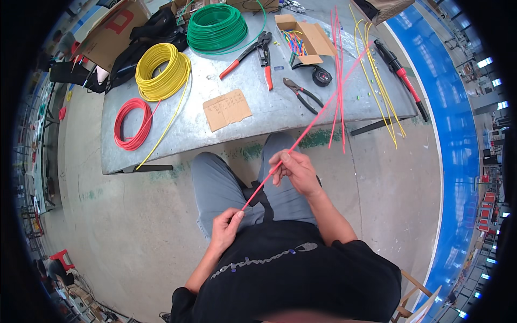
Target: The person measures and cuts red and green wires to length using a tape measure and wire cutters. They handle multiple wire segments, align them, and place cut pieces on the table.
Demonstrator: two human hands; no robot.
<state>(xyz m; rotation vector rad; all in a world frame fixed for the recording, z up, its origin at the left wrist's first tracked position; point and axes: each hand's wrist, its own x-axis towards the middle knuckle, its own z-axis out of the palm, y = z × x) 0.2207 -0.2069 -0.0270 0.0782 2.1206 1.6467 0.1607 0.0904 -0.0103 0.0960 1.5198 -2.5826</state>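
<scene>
A length of red wire runs slantwise from my lap up over the table's right part. Its near end sits in my left hand, which is closed around it with the thumb on top. Farther along, my right hand pinches the same wire between thumb and fingers, above my right knee. More cut red wires lie at the right of the table, their ends hanging past the front edge. Beside them are cut yellow wires. Just beyond my right hand lie the cutting pliers with dark handles.
Coils of red wire, yellow wire and green wire lie on the metal table. A cardboard piece, red-handled crimpers, a tape measure, an open box and a red-black tool are there too.
</scene>
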